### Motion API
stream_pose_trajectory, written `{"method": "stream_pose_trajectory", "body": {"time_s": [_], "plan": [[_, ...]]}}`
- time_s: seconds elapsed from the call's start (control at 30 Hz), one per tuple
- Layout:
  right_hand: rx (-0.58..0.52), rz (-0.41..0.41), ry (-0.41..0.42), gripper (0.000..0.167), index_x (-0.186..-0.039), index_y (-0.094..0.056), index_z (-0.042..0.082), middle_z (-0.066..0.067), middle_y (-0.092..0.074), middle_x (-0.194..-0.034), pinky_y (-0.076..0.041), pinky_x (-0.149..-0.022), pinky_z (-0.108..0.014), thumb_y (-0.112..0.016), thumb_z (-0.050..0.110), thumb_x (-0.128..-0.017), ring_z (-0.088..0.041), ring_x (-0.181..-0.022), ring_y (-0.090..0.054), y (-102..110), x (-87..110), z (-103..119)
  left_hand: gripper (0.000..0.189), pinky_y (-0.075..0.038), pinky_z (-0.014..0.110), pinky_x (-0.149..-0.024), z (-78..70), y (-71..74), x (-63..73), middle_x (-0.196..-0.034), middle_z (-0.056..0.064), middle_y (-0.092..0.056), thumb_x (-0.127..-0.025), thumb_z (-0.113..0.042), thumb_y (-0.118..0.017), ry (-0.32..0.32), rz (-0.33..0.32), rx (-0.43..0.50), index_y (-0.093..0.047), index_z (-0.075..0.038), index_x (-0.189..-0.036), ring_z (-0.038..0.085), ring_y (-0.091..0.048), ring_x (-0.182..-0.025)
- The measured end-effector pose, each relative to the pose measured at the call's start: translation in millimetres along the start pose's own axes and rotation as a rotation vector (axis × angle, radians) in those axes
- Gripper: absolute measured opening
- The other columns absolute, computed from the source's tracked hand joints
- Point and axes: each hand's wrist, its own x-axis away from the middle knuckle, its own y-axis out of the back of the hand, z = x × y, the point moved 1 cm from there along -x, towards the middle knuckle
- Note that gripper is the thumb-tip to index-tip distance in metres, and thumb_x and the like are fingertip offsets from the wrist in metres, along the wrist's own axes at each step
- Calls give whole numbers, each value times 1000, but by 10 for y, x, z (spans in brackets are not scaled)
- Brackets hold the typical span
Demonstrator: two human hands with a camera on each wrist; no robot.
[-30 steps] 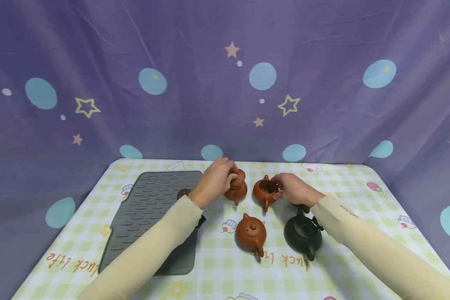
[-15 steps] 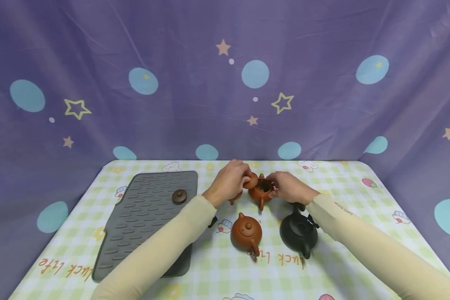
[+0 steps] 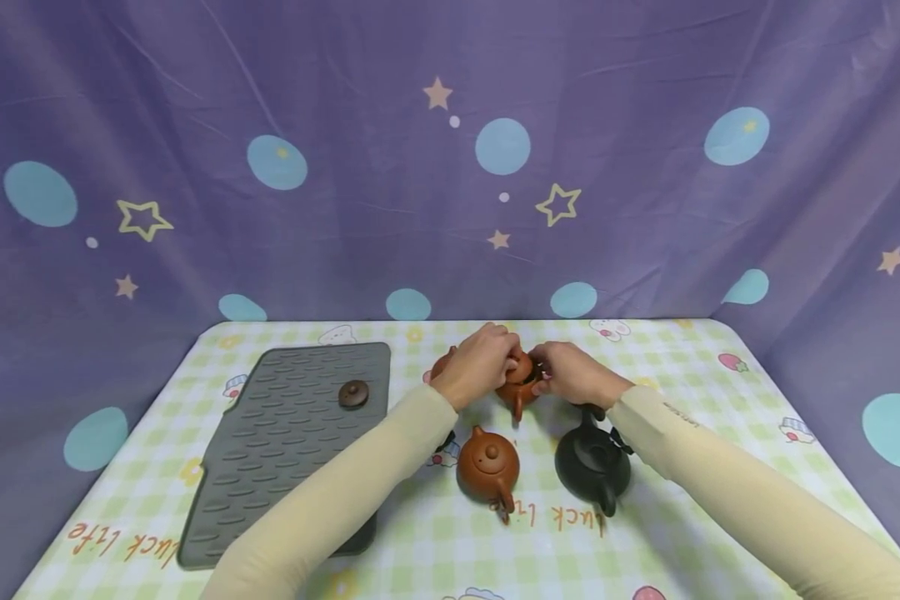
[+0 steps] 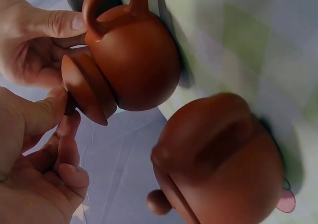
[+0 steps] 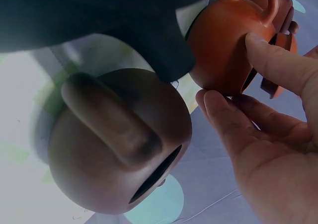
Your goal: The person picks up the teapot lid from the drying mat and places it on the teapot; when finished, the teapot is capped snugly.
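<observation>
My left hand (image 3: 483,362) pinches the knob of an orange-brown lid (image 4: 89,90) between thumb and fingers. The lid sits tilted at the mouth of a small orange-brown teapot (image 3: 519,398), its lower edge right at the rim. From the other side my right hand (image 3: 573,373) grips this teapot, with the thumb and fingertips on its body near the rim. To the left is a second orange-brown teapot (image 4: 223,169) with its lid on, partly hidden by my left hand in the head view. A dark brown teapot (image 5: 119,134) with an uncovered mouth is near my right hand.
In front stand a lidded orange-brown teapot (image 3: 487,462) and a black teapot (image 3: 592,467), the latter just below my right wrist. A grey ridged mat (image 3: 292,442) lies on the left, with a dark brown lid (image 3: 353,394) on it. A purple curtain (image 3: 345,208) hangs behind the table.
My left hand has moved right with the lid, from in front of the left back teapot to the mouth of the middle one. My right hand has kept its hold.
</observation>
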Motion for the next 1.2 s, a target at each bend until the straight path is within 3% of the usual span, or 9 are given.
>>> {"method": "stream_pose_trajectory", "body": {"time_s": [0.2,0.43,0.67,0.97,1.07,1.2], "plan": [[-2,-3,-18,33,-102,-64,2,-5,-60,-80,-42,-65,-31,-79,5,-73,-20,-72,-54,5,-9,-8,4,-47,25,-75,-41,-36,-89,-88,-1,-60,-87,-14,-70,8,27,-40,-67,-13,-90,17,-54,-86],[1,1,-34,31,-101,-64,2,-4,-59,-78,-42,-64,-30,-79,6,-75,-15,-69,-50,9,-6,13,4,-47,25,-72,-63,-68,-122,-86,-1,-59,-88,-15,-69,21,77,-55,-66,-14,-89,16,-53,-83],[-24,12,-41,25,-96,-61,2,-7,-57,-77,-40,-61,-30,-77,6,-78,-15,-67,-49,9,12,-6,4,-48,26,-71,-77,-111,-151,-87,0,-60,-86,-14,-70,26,87,-56,-68,-13,-90,17,-54,-83],[-19,29,-58,29,-104,-62,0,-6,-60,-82,-42,-62,-30,-76,7,-79,-16,-69,-51,23,-8,17,3,-48,26,-71,-93,-109,-165,-86,1,-59,-87,-14,-69,73,129,-71,-68,-13,-90,16,-53,-83],[-20,39,-71,33,-108,-62,-1,-7,-62,-86,-43,-64,-30,-75,7,-80,-16,-71,-53,18,-8,24,6,-47,26,-72,-90,-101,-158,-89,1,-59,-89,-14,-66,85,157,-50,-70,-13,-94,16,-53,-85],[-10,35,-65,35,-109,-63,-2,-7,-63,-87,-45,-66,-31,-76,7,-78,-17,-74,-56,13,1,14,22,-46,27,-78,-59,-37,-103,-99,2,-59,-92,-13,-63,52,177,14,-68,-11,-113,18,-53,-94]]}}
